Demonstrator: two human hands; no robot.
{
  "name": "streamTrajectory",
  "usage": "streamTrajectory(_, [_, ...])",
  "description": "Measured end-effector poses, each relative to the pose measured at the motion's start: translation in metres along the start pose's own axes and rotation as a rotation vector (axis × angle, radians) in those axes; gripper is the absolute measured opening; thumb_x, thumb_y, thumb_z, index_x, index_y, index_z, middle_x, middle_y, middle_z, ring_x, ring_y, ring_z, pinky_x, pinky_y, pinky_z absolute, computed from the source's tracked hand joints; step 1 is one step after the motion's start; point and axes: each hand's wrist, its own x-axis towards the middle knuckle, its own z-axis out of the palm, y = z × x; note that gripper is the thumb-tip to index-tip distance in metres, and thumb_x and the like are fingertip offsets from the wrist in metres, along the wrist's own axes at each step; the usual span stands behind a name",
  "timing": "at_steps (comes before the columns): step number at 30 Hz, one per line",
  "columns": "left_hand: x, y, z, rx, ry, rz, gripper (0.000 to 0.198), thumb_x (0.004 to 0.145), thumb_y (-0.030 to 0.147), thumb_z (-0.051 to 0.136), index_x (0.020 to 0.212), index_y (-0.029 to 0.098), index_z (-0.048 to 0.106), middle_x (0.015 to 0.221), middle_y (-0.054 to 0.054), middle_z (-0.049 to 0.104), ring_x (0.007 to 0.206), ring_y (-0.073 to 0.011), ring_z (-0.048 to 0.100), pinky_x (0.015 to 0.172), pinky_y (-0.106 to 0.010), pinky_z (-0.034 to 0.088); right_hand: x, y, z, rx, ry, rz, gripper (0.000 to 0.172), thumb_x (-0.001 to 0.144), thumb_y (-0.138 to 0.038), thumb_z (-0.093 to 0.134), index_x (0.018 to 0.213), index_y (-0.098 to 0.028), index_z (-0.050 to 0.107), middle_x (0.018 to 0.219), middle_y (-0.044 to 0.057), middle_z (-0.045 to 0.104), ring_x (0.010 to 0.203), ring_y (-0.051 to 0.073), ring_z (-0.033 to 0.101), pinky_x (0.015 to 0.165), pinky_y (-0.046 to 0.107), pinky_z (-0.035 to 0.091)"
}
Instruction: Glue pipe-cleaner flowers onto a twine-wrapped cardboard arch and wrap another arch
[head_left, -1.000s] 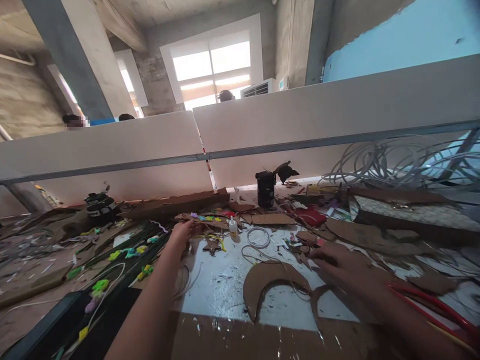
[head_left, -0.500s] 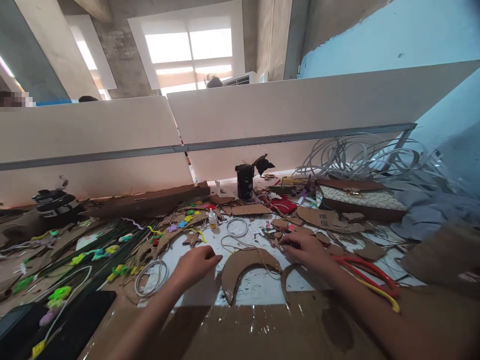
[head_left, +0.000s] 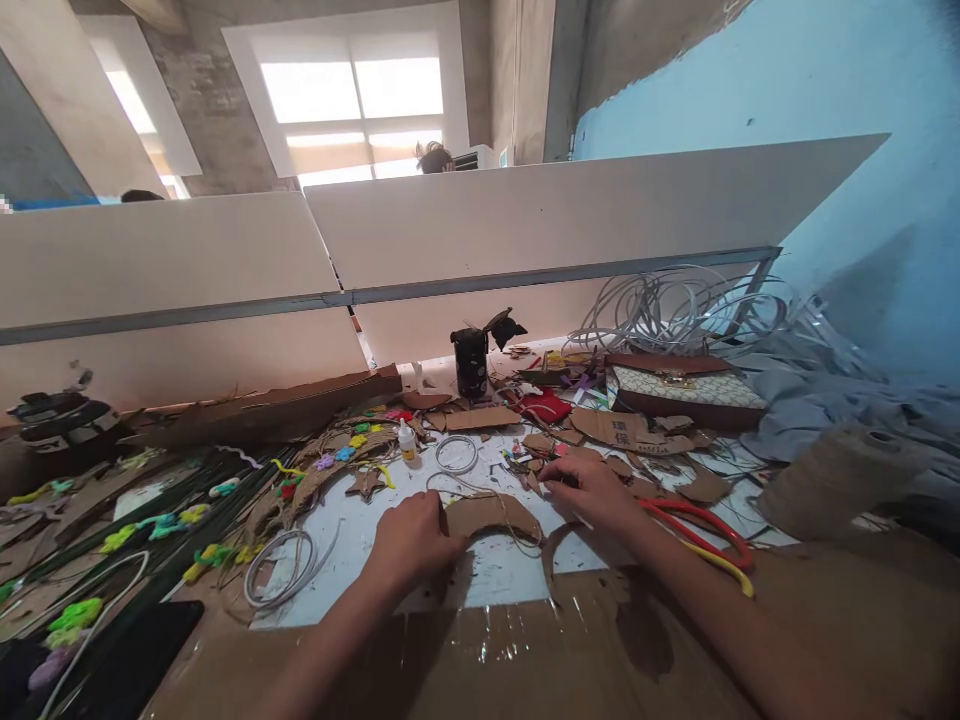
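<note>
A brown cardboard crescent point(head_left: 491, 515) lies on the white tabletop, with thin twine point(head_left: 517, 520) trailing over it. My left hand point(head_left: 416, 540) covers the crescent's left end, fingers and thumb bent around it; that tip is hidden. To the right, my right hand point(head_left: 589, 490) hovers low by small cardboard scraps point(head_left: 534, 482), its fingers loosely curled and parted, nothing visible in them. Beneath the right wrist is a second curved cardboard strip point(head_left: 553, 555). A small white glue bottle point(head_left: 406, 441) stands beyond my left hand, beside a coil of white cord point(head_left: 456, 455).
Red-handled pliers or cutters point(head_left: 705, 530) lie under my right forearm. A twine cone point(head_left: 840, 480), a patterned handbag point(head_left: 682, 388) and coiled pale tubing point(head_left: 660, 310) fill the right side. A black canister point(head_left: 471, 362) stands behind. Decorated cardboard and a cardboard star point(head_left: 365, 484) lie left.
My left hand has moved right and onto the crescent's left end. My right hand stays by the scraps. The view has shifted slightly to the right.
</note>
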Motion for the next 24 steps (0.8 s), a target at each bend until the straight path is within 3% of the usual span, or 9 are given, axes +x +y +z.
streamTrajectory(15, [0.003,0.009,-0.008,0.139,0.070,0.060,0.031,0.079,0.040,0.055,0.089,0.016,0.071,0.090,-0.016,0.076,0.088,-0.0344,0.070,0.074,-0.041,0.047,0.001,-0.001,-0.005,-0.015,0.030,-0.032,0.022,0.084,-0.027,0.055,0.087,-0.021,0.076,0.093,0.006,0.076,0.090,0.026,0.066,0.079,0.035,0.045])
streamTrajectory(24, [0.007,0.018,-0.016,0.174,0.016,0.075,0.025,0.076,0.031,0.057,0.090,0.017,0.071,0.100,-0.017,0.076,0.094,-0.0346,0.070,0.079,-0.043,0.048,0.002,0.000,-0.007,0.084,0.119,0.014,0.019,0.081,-0.030,0.058,0.085,-0.022,0.076,0.092,0.005,0.076,0.088,0.025,0.067,0.079,0.035,0.047])
